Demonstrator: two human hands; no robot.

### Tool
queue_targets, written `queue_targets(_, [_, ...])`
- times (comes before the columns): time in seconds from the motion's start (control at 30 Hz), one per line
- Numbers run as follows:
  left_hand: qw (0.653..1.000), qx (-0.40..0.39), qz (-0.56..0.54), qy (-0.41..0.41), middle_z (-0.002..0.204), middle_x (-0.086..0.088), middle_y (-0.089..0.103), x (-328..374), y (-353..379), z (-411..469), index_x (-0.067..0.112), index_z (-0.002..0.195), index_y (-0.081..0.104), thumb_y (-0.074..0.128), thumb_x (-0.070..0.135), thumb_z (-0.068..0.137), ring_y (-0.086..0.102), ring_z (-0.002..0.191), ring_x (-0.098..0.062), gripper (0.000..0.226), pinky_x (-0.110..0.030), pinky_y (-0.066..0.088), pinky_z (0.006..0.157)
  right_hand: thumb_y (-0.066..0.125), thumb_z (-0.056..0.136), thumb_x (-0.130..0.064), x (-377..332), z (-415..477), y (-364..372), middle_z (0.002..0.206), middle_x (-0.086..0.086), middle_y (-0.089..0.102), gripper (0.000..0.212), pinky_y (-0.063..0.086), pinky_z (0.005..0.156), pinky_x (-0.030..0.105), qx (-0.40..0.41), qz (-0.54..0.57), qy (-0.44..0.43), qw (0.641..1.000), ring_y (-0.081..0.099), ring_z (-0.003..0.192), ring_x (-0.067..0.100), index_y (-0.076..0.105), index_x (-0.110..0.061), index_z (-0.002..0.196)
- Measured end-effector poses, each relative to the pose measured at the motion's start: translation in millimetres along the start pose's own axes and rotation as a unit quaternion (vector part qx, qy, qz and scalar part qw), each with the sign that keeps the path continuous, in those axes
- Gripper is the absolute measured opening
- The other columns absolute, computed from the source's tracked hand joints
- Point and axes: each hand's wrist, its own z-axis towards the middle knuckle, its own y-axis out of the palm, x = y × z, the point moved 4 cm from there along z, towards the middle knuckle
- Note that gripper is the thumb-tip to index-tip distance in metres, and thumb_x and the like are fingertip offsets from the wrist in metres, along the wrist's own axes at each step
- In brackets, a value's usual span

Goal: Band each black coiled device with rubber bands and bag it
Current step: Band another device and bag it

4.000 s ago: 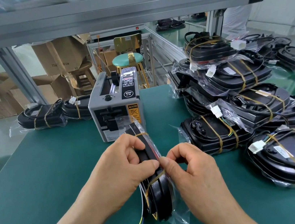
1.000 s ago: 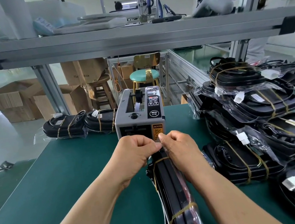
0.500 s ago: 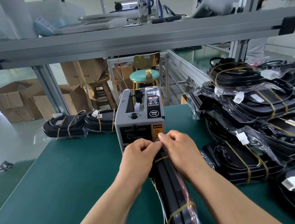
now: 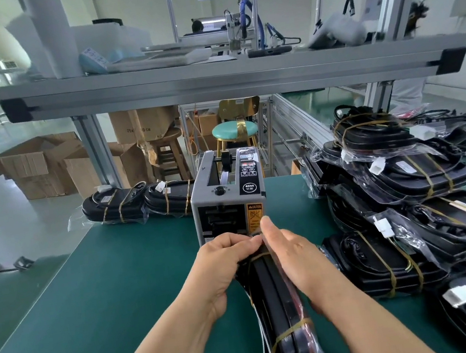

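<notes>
Head view: my left hand (image 4: 228,256) curls its fingers round the far end of the black coiled device (image 4: 275,296), which stands on edge on the green desk (image 4: 93,300) between my hands. My right hand (image 4: 293,260) lies flat against its right side, fingers straight. A rubber band (image 4: 289,331) rings the device's near end. A grey tape dispenser (image 4: 226,204) stands just beyond my fingertips, and a pile of bagged devices (image 4: 415,243) lies right of my right hand.
</notes>
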Motion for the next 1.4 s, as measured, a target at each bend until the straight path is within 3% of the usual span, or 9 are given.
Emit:
queue_targets(0.17, [0.999, -0.005, -0.029, 0.017, 0.068, -0.002, 0.069, 2, 6, -1, 0.020, 0.061, 0.069, 0.076, 0.018, 0.083, 0.060, 0.056, -0.007, 0.023, -0.018, 0.046, 0.053, 0.074, 0.078, -0.057, 0, -17, 0, 0.113, -0.009, 0.069, 0.058, 0.052, 0.097, 0.036, -0.032, 0.022, -0.019, 0.999, 0.066, 0.104, 0.010, 0.055, -0.028, 0.126])
queue_targets(0.3, [0.994, 0.010, -0.081, 0.073, 0.070, -0.009, 0.069, 10, 12, -15, 0.013, 0.065, 0.070, 0.071, 0.011, 0.087, 0.061, 0.060, -0.013, 0.022, -0.020, 0.049, 0.052, 0.075, 0.084, -0.029, -6, -29, -6, 0.098, -0.009, 0.074, 0.030, 0.056, 0.084, 0.027, -0.036, 0.062, -0.073, 0.995, 0.071, 0.089, 0.005, 0.061, -0.033, 0.111])
queue_targets(0.57, [0.940, 0.007, -0.099, 0.327, 0.071, -0.001, 0.063, 46, 23, -69, 0.014, 0.078, 0.067, 0.069, 0.026, 0.077, 0.055, 0.065, -0.008, 0.013, -0.017, 0.047, 0.061, 0.072, 0.068, -0.028, -26, -69, -17, 0.134, -0.026, 0.056, 0.069, 0.045, 0.098, 0.021, 0.061, 0.090, -0.232, 0.967, 0.057, 0.120, -0.002, 0.048, -0.041, 0.131])
queue_targets(0.7, [0.929, 0.000, -0.097, 0.357, 0.074, 0.000, 0.053, 30, 26, -88, 0.013, 0.085, 0.060, 0.058, 0.032, 0.078, 0.044, 0.069, -0.013, 0.021, -0.020, 0.042, 0.065, 0.069, 0.050, -0.058, -14, -87, -15, 0.109, -0.021, 0.071, 0.085, 0.050, 0.093, 0.019, 0.090, 0.119, -0.146, 0.978, 0.064, 0.102, -0.007, 0.054, -0.038, 0.132])
queue_targets(0.87, [0.906, -0.023, -0.072, 0.417, 0.077, -0.002, 0.057, 28, 37, -111, 0.017, 0.084, 0.059, 0.054, 0.022, 0.082, 0.047, 0.068, -0.008, 0.008, -0.018, 0.043, 0.066, 0.081, 0.070, -0.051, -23, -101, -28, 0.092, -0.019, 0.074, 0.040, 0.050, 0.074, 0.013, 0.073, 0.130, -0.103, 0.983, 0.069, 0.084, -0.004, 0.072, -0.034, 0.106])
queue_targets(1.03, [0.893, -0.009, -0.042, 0.449, 0.085, 0.000, 0.060, 21, 39, -120, 0.032, 0.087, 0.058, 0.054, 0.020, 0.083, 0.053, 0.076, -0.010, 0.014, -0.020, 0.047, 0.071, 0.080, 0.069, -0.037, -24, -109, -31, 0.103, -0.021, 0.074, 0.049, 0.050, 0.092, 0.021, 0.080, 0.149, -0.099, 0.981, 0.067, 0.098, -0.008, 0.069, -0.031, 0.117])
queue_targets(1.13, [0.889, 0.010, -0.055, 0.455, 0.087, 0.000, 0.059, 20, 40, -119, 0.033, 0.088, 0.059, 0.055, 0.019, 0.082, 0.053, 0.080, -0.014, 0.016, -0.021, 0.046, 0.074, 0.068, 0.083, -0.041, -29, -110, -31, 0.088, -0.018, 0.076, 0.012, 0.049, 0.074, 0.009, 0.121, 0.132, -0.139, 0.974, 0.068, 0.083, -0.007, 0.074, -0.035, 0.091])
queue_targets(1.27, [0.884, 0.027, -0.042, 0.464, 0.086, -0.004, 0.056, 26, 42, -117, 0.036, 0.087, 0.059, 0.056, 0.021, 0.082, 0.048, 0.074, -0.015, 0.016, -0.020, 0.043, 0.070, 0.053, 0.096, -0.030, -34, -109, -33, 0.091, -0.034, 0.070, 0.025, 0.039, 0.074, -0.004, 0.180, 0.153, -0.181, 0.955, 0.062, 0.092, -0.018, 0.074, -0.038, 0.085])
queue_targets(1.4, [0.870, 0.022, -0.009, 0.493, 0.085, -0.003, 0.055, 34, 42, -117, 0.032, 0.088, 0.057, 0.055, 0.019, 0.087, 0.046, 0.067, -0.018, 0.014, -0.024, 0.042, 0.065, 0.051, 0.089, -0.035, -22, -108, -26, 0.096, -0.019, 0.076, 0.028, 0.049, 0.077, 0.007, 0.243, 0.263, -0.188, 0.915, 0.069, 0.095, -0.004, 0.078, -0.029, 0.095])
